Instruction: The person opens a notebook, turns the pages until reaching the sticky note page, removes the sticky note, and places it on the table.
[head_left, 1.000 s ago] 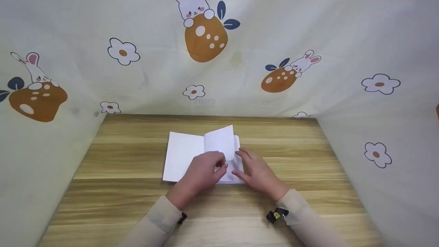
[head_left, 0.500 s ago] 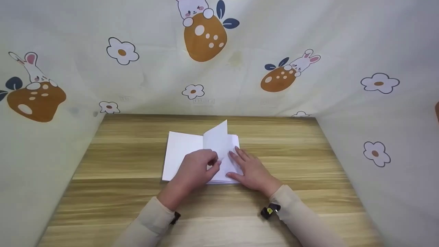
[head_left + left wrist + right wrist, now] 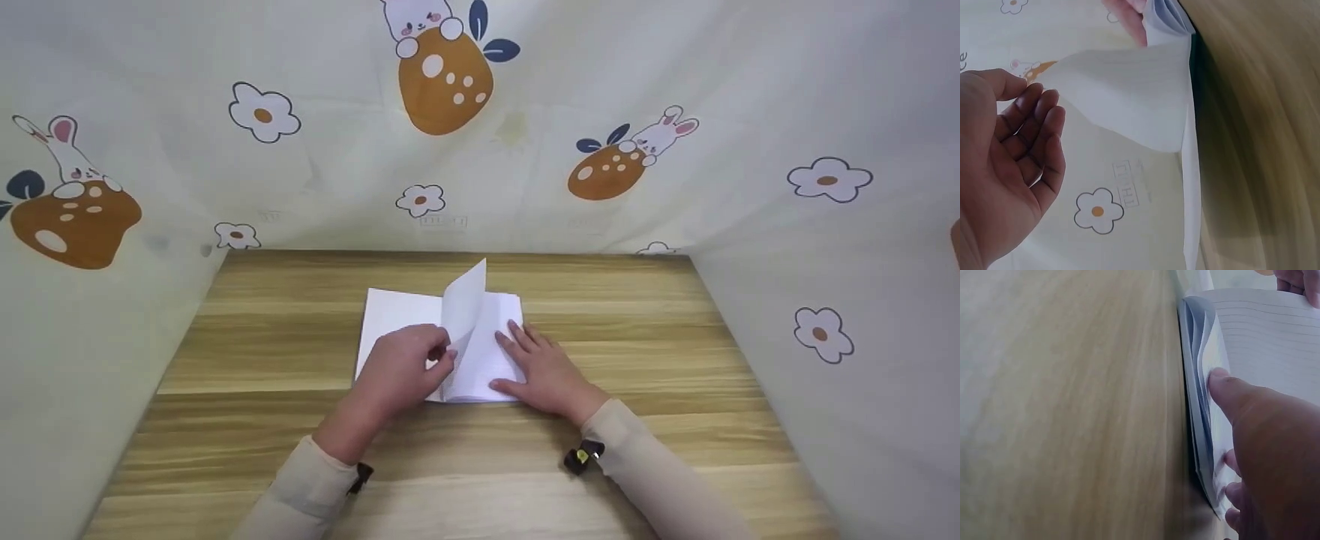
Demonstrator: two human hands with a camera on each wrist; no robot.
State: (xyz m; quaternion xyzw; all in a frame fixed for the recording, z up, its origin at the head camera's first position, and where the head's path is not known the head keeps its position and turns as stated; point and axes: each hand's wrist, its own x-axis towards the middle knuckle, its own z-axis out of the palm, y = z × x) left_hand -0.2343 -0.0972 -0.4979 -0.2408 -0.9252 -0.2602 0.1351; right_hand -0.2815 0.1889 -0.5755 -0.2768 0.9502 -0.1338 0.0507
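Note:
An open notebook [image 3: 397,311] lies on the wooden table, its left side flat and white. Between thumb and forefinger my left hand [image 3: 401,367] pinches the edge of one raised page [image 3: 465,296]; in the left wrist view this page [image 3: 1123,93] bows out from the spine to the fingertips of that hand [image 3: 1022,135]. My right hand [image 3: 551,375] rests with spread fingers on the right-hand pages [image 3: 491,367]. The right wrist view has its thumb [image 3: 1230,391] on the stacked sheets, with faint ruled lines on the lifted page [image 3: 1269,332] behind.
The wood-grain table [image 3: 262,360] extends around the notebook on all sides. A pale curtain [image 3: 337,150] printed with rabbits, strawberries and flowers encloses the back and both sides. Black straps with small devices [image 3: 583,456] sit at the wrists.
My left hand has moved left, drawing the page over toward the spine until it stands upright. My right hand has come down from the notebook's edge onto the right-hand pages.

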